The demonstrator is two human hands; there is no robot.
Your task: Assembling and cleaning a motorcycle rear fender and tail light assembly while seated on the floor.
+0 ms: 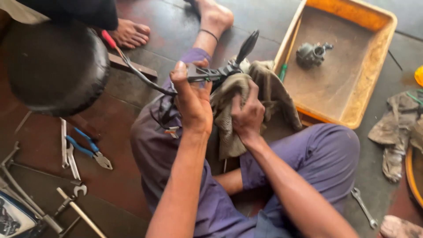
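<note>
Two hands, one black handlebar lever-and-switch assembly [220,70] under cleaning.

We hold it above our lap: our left hand [191,99] is closed around its body and cables, and our right hand [247,115] is clenched on a dirty beige cloth rag [240,99] pressed against it. We judge this a wiping step, and turning the part needs a firm left grip. The orange plastic tray [372,66] contains a grey metal carburettor [312,53] and a green-handled screwdriver [287,57].
</note>
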